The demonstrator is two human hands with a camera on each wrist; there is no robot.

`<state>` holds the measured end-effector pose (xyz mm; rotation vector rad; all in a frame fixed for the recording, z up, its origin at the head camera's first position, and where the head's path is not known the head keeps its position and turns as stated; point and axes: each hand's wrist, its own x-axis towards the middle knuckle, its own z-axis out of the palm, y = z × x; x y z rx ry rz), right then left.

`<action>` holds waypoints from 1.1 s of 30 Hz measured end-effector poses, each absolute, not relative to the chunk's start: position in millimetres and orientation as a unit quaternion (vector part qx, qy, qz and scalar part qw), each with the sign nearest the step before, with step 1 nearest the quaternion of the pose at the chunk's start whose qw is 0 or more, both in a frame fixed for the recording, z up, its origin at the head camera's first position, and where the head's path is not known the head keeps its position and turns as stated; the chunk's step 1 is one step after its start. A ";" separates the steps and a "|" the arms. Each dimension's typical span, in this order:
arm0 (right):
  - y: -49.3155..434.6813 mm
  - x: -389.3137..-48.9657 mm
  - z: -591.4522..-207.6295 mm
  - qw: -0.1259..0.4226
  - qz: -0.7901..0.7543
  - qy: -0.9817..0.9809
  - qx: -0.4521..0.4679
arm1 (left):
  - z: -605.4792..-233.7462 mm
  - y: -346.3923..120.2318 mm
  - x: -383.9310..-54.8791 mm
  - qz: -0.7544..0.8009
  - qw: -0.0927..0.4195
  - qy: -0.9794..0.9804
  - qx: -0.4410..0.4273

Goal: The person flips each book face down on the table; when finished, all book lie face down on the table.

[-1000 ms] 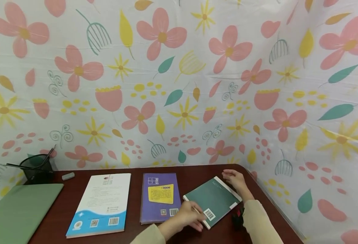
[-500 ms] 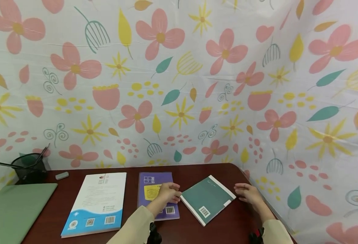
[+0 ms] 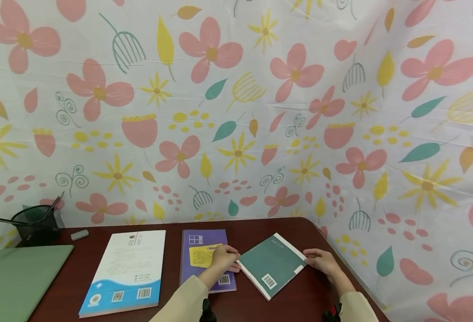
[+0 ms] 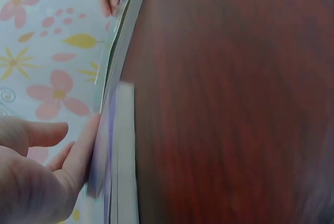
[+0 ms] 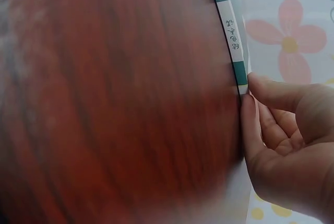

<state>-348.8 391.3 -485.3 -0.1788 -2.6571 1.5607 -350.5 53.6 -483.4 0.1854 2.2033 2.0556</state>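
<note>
A green book [image 3: 273, 264] with white edges and a barcode lies slanted on the right of the desk. My right hand [image 3: 322, 261] is at its right corner; in the right wrist view, thumb and index finger pinch the book's corner beside the spine [image 5: 232, 36]. At the left corner, my left hand [image 3: 222, 259] reaches over a purple book [image 3: 188, 268] with a yellow label. Seen in the left wrist view, the left index finger [image 4: 83, 151] lies straight along the green book's edge, and the thumb [image 4: 47, 133] stands apart from it.
A white and blue book [image 3: 127, 264] lies left of the purple one. Farther left are a green board [image 3: 23, 277], a grey eraser [image 3: 79, 235] and a black mesh pen cup [image 3: 39, 228] with pens. A flowered curtain [image 3: 236, 112] hangs behind the dark red desk [image 3: 292, 299].
The left hand has gone from the green book's lower edge up to its left corner. The right hand has left the upper right edge and now grips the right corner.
</note>
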 end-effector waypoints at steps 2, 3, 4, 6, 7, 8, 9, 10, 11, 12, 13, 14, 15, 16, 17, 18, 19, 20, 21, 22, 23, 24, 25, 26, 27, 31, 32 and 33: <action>391.4 -348.2 -485.0 0.030 0.506 -0.860 -0.062 | -483.7 58.4 -348.2 0.674 0.056 0.735 0.046; 391.3 -347.9 -484.7 0.031 0.505 -0.860 -0.063 | -483.3 60.1 -347.1 0.672 0.053 0.737 0.043; 391.4 -347.8 -484.5 0.033 0.504 -0.861 -0.064 | -483.4 61.8 -347.0 0.671 0.053 0.738 0.039; 389.7 -351.2 -482.4 0.037 0.503 -0.862 -0.060 | -482.7 62.0 -348.0 0.671 0.051 0.739 0.036; 390.0 -353.6 -481.8 0.037 0.503 -0.862 -0.059 | -482.1 62.6 -348.4 0.673 0.050 0.737 0.036; 390.5 -355.9 -481.3 0.039 0.503 -0.861 -0.058 | -481.2 63.3 -348.4 0.676 0.050 0.735 0.038; 391.0 -358.3 -480.9 0.040 0.503 -0.861 -0.059 | -480.1 63.9 -348.2 0.676 0.049 0.734 0.041; 391.8 -360.6 -480.8 0.040 0.504 -0.861 -0.059 | -479.4 64.6 -347.8 0.674 0.048 0.735 0.045; 392.4 -362.9 -480.9 0.042 0.506 -0.859 -0.060 | -478.5 65.2 -346.8 0.672 0.047 0.738 0.051; 392.7 -365.2 -481.6 0.043 0.509 -0.857 -0.064 | -477.8 65.9 -345.1 0.668 0.046 0.740 0.058; 392.7 -367.3 -482.7 0.045 0.513 -0.855 -0.065 | -477.9 66.4 -343.5 0.662 0.043 0.745 0.064; 391.7 -368.9 -483.8 0.046 0.516 -0.853 -0.067 | -478.3 66.4 -341.9 0.654 0.040 0.752 0.070; 390.5 -370.3 -485.0 0.046 0.522 -0.849 -0.069 | -478.8 66.3 -340.4 0.647 0.038 0.758 0.074; 389.2 -371.6 -486.6 0.046 0.529 -0.844 -0.069 | -479.7 66.2 -338.9 0.640 0.036 0.763 0.079; 387.8 -372.8 -488.3 0.048 0.536 -0.840 -0.072 | -480.3 66.2 -337.4 0.636 0.037 0.766 0.083; 386.7 -373.6 -490.0 0.048 0.542 -0.836 -0.074 | -480.8 66.4 -335.8 0.632 0.037 0.769 0.085; 385.8 -374.1 -491.4 0.048 0.548 -0.832 -0.076 | -480.9 66.7 -333.9 0.628 0.038 0.772 0.088; 384.8 -374.2 -492.4 0.048 0.552 -0.829 -0.081 | -480.9 67.3 -332.1 0.625 0.040 0.774 0.090; 384.2 -374.4 -493.4 0.050 0.554 -0.827 -0.086 | -481.1 68.0 -330.2 0.622 0.042 0.776 0.092; 383.7 -374.8 -494.2 0.052 0.556 -0.825 -0.091 | -481.5 68.8 -328.3 0.619 0.042 0.779 0.096; 383.2 -375.3 -494.7 0.055 0.559 -0.822 -0.097 | -482.1 69.7 -326.3 0.615 0.041 0.781 0.099; 382.6 -375.8 -494.6 0.056 0.558 -0.822 -0.100 | -482.7 70.6 -324.0 0.612 0.038 0.783 0.102; 382.0 -376.5 -494.3 0.055 0.557 -0.822 -0.100 | -483.3 71.4 -321.9 0.609 0.033 0.786 0.104; 381.4 -377.4 -493.7 0.054 0.555 -0.824 -0.099 | -483.9 72.0 -319.8 0.608 0.027 0.786 0.108; 380.8 -378.6 -493.0 0.053 0.553 -0.825 -0.098 | -484.7 72.6 -317.8 0.609 0.022 0.785 0.113; 378.6 -383.0 -488.3 0.056 0.546 -0.830 -0.093 | -485.8 75.2 -311.1 0.621 0.020 0.772 0.133; 378.3 -384.3 -487.3 0.059 0.547 -0.829 -0.096 | -485.6 75.9 -309.8 0.627 0.024 0.766 0.137; 378.2 -385.7 -486.5 0.062 0.547 -0.829 -0.097 | -485.7 76.7 -309.0 0.632 0.028 0.762 0.139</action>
